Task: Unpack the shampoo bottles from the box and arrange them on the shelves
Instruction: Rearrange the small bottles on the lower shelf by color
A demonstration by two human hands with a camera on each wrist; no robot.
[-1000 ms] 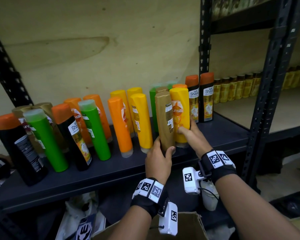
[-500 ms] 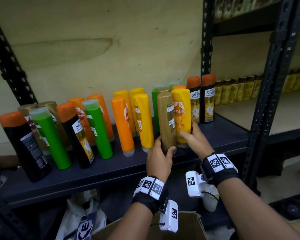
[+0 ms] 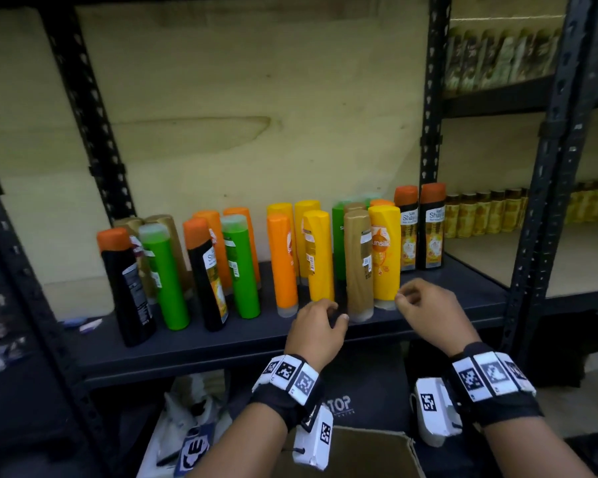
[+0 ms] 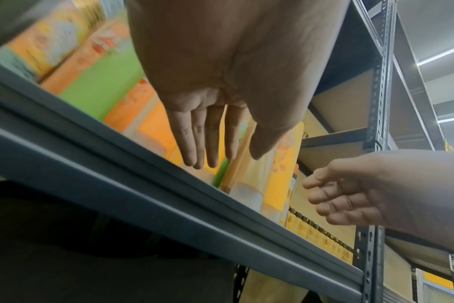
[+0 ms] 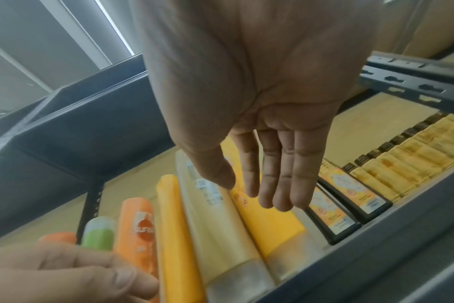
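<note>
Standing tall just past both loose, empty hands, the gold bottle [image 3: 359,267] is nearest the left hand [image 3: 316,327]; right hand [image 3: 428,313] beside

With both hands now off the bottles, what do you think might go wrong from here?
1. The tall gold-brown plastic bottle stands near the dark metal shelf's front edge; a nudge from the left hand could tip it off.
2. It stands close beside the yellow Sunsilk bottle, so one falling may topple the other.
</note>
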